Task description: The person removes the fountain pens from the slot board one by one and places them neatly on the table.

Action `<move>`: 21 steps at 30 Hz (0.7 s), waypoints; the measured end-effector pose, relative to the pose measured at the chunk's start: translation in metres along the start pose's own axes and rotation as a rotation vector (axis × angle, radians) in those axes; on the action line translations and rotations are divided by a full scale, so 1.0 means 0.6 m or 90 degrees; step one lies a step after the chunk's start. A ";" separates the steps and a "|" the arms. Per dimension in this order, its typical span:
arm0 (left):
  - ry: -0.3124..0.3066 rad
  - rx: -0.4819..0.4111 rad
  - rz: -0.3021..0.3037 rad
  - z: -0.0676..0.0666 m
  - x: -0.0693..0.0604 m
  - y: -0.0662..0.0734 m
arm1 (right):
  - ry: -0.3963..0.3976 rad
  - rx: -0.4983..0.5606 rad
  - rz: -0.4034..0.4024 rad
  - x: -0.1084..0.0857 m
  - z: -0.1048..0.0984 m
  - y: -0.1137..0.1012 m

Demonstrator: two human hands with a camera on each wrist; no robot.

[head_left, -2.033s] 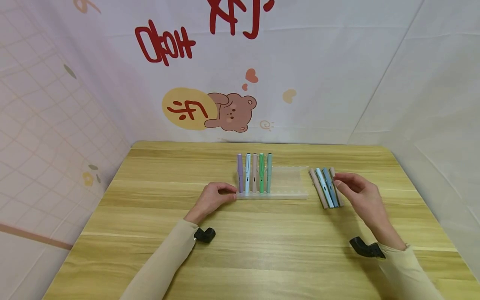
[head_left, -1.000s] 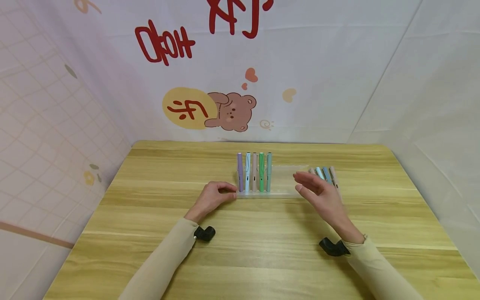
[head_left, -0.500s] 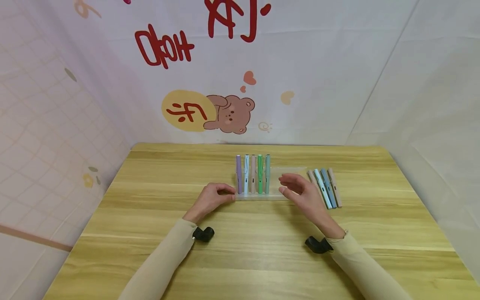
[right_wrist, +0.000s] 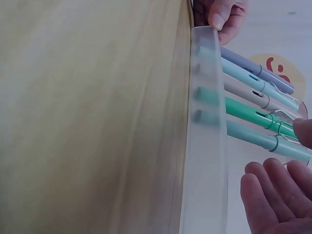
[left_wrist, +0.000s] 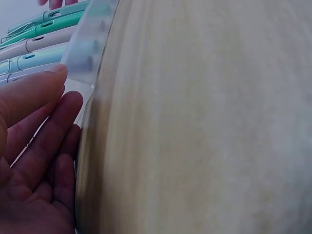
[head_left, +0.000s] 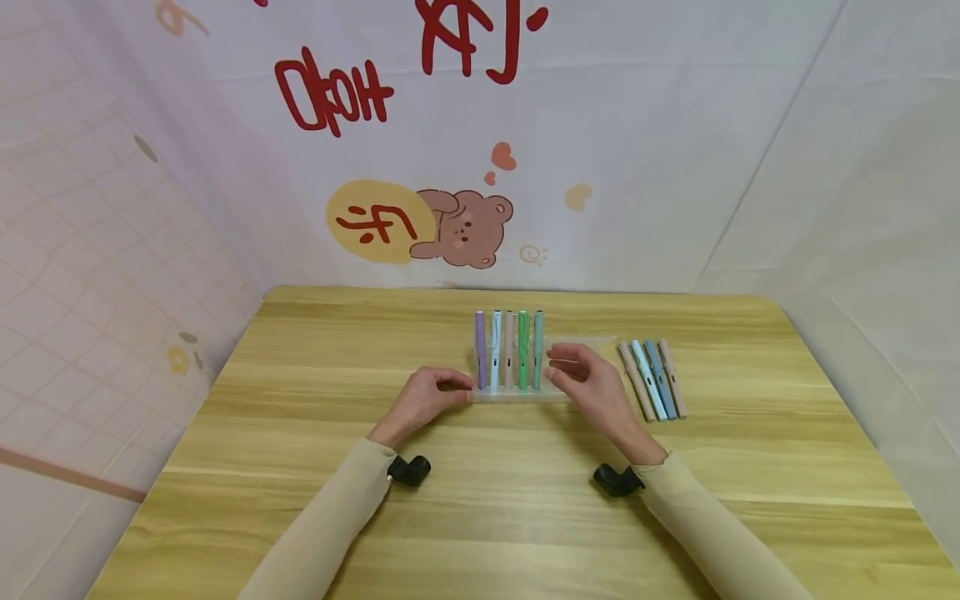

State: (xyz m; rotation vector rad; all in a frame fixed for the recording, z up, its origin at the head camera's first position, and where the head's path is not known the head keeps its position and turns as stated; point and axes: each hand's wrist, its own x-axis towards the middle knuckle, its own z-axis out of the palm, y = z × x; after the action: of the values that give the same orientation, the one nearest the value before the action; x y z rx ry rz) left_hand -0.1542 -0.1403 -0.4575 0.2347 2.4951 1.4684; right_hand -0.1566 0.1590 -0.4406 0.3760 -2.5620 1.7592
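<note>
A clear pen rack (head_left: 517, 397) stands on the table with several capped pens upright in its left part: purple (head_left: 481, 350), light blue (head_left: 495, 354), beige (head_left: 509, 354), green (head_left: 523, 354) and teal (head_left: 538, 354). My left hand (head_left: 423, 398) pinches the rack's left end, its thumb (left_wrist: 51, 78) on the front corner. Close to the teal pen's right side hovers my right hand (head_left: 596, 392), thumb and fingers apart with nothing between them. In the right wrist view, its thumb (right_wrist: 303, 131) appears near the caps of the green and teal pens; contact is unclear.
Right of the rack, a beige pen (head_left: 636, 381), a light-blue pen (head_left: 649, 381), a blue pen (head_left: 661, 381) and another beige pen (head_left: 673, 381) lie side by side on the wooden table (head_left: 495, 517). A white printed cloth (head_left: 637, 125) hangs behind.
My right hand has travelled left from the loose pens, across the rack's right part, to beside the teal pen. The left hand stays at the rack's end; the pens keep their places.
</note>
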 end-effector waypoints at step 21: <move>0.001 -0.007 -0.011 0.000 0.000 0.004 | -0.003 -0.067 0.062 0.028 0.026 0.006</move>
State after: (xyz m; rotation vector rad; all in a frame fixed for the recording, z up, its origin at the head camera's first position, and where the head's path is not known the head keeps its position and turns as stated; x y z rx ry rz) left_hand -0.1543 -0.1389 -0.4556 0.2103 2.4834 1.4766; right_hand -0.1718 0.1429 -0.4472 0.2569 -2.7067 1.6434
